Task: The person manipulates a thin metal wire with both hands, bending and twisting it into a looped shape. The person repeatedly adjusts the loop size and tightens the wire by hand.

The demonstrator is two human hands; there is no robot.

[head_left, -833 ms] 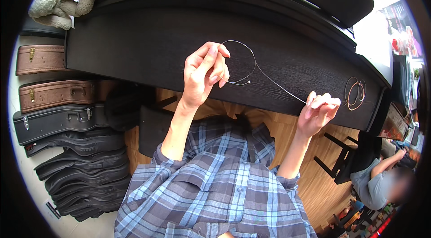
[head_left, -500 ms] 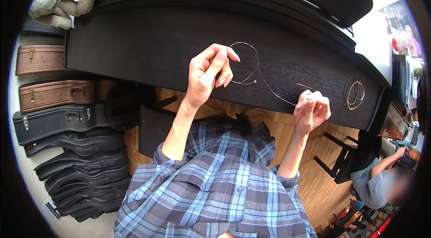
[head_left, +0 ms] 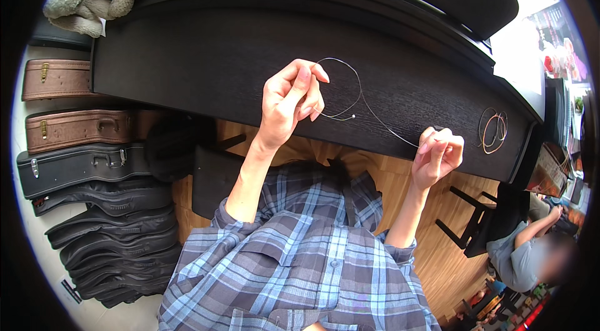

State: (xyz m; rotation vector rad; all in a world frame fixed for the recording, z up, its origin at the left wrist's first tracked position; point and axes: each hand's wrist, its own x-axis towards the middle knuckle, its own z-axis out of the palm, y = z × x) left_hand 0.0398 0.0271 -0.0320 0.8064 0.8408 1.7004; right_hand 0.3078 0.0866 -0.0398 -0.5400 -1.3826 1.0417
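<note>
A thin silvery guitar string (head_left: 360, 84) with a small bead-like end loops in the air between my two hands. My left hand (head_left: 289, 103) pinches one side of the loop, and the beaded end hangs just right of its fingers. Farther right and nearer me, my right hand (head_left: 439, 156) holds the other stretch between thumb and fingertips; the string's tip there is hidden. Both hands are above the front edge of a black wood-grain top (head_left: 206, 62). Coiled copper and dark strings (head_left: 504, 125) lie on it beyond my right hand.
Brown instrument cases (head_left: 69, 130), a black case (head_left: 69, 170) and several stacked black soft bags (head_left: 119, 250) line the left side. Plush toys (head_left: 112, 6) sit at the far left. At the right are a black stool (head_left: 472, 222) and a seated person (head_left: 512, 256).
My right hand has shifted slightly right along with the string, and the free tip that stuck out above its fingers no longer shows. My left hand has barely moved.
</note>
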